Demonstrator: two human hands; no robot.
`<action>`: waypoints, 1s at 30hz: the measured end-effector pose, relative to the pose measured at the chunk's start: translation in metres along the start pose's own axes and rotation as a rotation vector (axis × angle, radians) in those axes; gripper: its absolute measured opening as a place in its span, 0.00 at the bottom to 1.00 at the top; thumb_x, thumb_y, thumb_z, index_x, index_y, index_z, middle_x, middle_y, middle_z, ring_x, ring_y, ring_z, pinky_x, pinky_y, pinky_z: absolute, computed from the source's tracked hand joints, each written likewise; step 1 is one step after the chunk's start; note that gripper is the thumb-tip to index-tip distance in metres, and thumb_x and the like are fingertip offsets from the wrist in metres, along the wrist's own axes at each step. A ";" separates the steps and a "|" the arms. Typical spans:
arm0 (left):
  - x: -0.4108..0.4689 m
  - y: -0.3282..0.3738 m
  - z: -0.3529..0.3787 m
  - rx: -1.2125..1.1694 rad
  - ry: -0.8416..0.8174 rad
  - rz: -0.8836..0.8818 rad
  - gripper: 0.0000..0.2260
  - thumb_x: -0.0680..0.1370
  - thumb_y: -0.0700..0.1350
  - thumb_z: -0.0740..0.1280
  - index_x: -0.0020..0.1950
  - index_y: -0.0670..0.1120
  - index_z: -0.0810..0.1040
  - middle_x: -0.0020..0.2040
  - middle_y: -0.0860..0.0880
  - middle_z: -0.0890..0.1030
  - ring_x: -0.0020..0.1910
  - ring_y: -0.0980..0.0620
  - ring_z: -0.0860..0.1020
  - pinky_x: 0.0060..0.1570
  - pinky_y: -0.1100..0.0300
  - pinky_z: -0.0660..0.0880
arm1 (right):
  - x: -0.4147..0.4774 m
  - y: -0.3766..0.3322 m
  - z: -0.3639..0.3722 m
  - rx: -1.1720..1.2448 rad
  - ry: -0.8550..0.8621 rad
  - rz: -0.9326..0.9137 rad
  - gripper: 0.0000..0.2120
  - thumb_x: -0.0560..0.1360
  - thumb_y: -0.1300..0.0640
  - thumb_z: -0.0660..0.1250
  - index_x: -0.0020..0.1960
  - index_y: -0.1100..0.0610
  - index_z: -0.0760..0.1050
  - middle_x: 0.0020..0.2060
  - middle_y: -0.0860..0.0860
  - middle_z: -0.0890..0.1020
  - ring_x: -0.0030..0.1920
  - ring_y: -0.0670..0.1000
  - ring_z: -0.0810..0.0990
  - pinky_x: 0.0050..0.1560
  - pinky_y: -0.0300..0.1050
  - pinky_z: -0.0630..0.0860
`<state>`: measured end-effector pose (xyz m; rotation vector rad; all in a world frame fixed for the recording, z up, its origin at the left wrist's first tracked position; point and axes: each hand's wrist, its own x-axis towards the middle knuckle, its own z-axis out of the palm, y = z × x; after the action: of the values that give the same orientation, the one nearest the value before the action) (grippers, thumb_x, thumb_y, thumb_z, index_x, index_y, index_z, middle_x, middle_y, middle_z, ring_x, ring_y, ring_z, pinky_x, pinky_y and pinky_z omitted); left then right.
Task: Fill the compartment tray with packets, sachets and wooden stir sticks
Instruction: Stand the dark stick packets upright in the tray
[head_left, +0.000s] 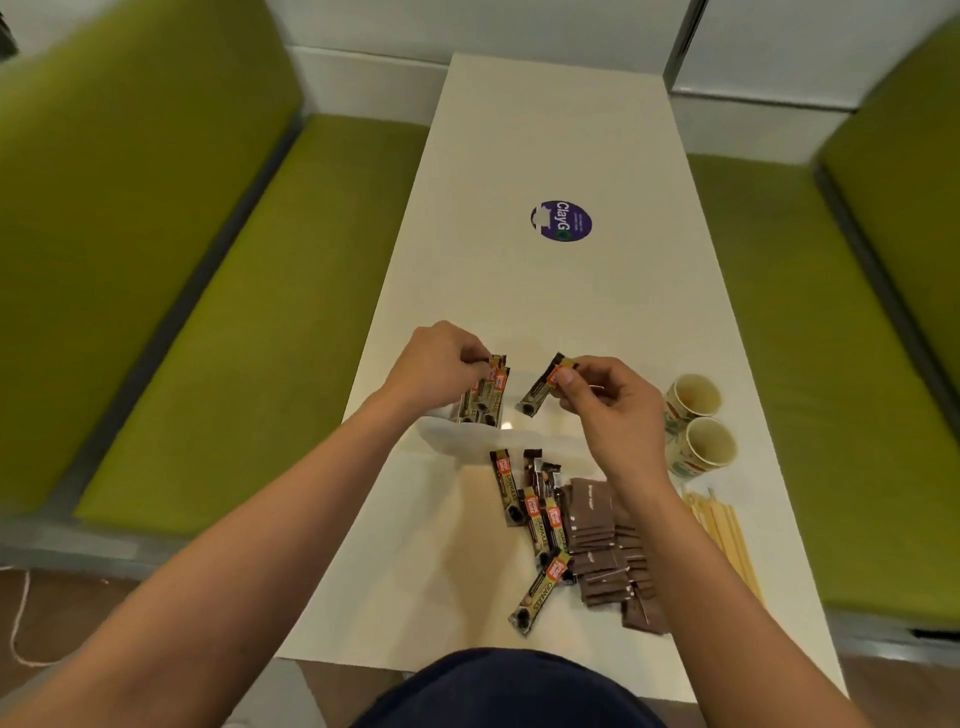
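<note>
Compartment tray (457, 441): translucent, hard to read, mid-table, just beyond the loose stock. Number of empty divisions impossible to tell.

Nearest, a loose heap of coffee packets (530, 525), overlapping brown sachets (608, 551) to its right, then wooden stir sticks (722, 530) close to the table's right edge. Likely to roll off there if brushed by the right forearm passing above.

Farther, at the tray: left hand (436, 364), fingers curled, pinching the tops of standing packets (485, 400) in the left compartment. Probably steadying them; once released, liable to lean and spill over the wall. Right hand (608, 405), thumb and forefinger closed on one end of a single packet (543, 387), hanging tilted above the tray. Thin grip at the very tip, so prone to swing, slip, or catch on the bundle and land outside. Light-looking tray, apt to slide if pushed.

To the right, two paper cups (696, 421) just beside the right wrist: easily knocked over by a quick pull back.
</note>
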<state>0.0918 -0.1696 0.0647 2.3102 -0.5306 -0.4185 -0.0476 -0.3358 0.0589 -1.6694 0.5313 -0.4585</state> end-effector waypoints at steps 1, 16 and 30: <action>0.004 -0.003 0.004 0.060 -0.011 -0.001 0.09 0.77 0.42 0.71 0.56 0.46 0.86 0.51 0.47 0.86 0.47 0.50 0.82 0.51 0.49 0.82 | 0.003 0.000 0.002 -0.010 0.000 -0.002 0.02 0.77 0.58 0.74 0.49 0.52 0.83 0.42 0.49 0.87 0.46 0.51 0.87 0.52 0.55 0.85; 0.008 -0.024 0.020 0.365 0.079 0.031 0.09 0.76 0.43 0.70 0.55 0.50 0.79 0.51 0.51 0.77 0.49 0.48 0.77 0.41 0.53 0.75 | 0.041 0.017 0.053 -0.470 -0.202 0.049 0.08 0.80 0.53 0.69 0.52 0.55 0.85 0.45 0.45 0.84 0.42 0.42 0.77 0.48 0.41 0.71; -0.022 -0.023 0.013 0.198 0.211 0.084 0.07 0.77 0.44 0.69 0.54 0.50 0.78 0.52 0.52 0.75 0.52 0.52 0.74 0.42 0.53 0.75 | 0.024 0.023 0.047 -0.669 -0.109 -0.066 0.13 0.77 0.43 0.71 0.49 0.52 0.86 0.45 0.47 0.83 0.48 0.47 0.80 0.47 0.43 0.72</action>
<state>0.0732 -0.1513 0.0424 2.4734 -0.5834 -0.0827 -0.0037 -0.3151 0.0285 -2.3419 0.5869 -0.2418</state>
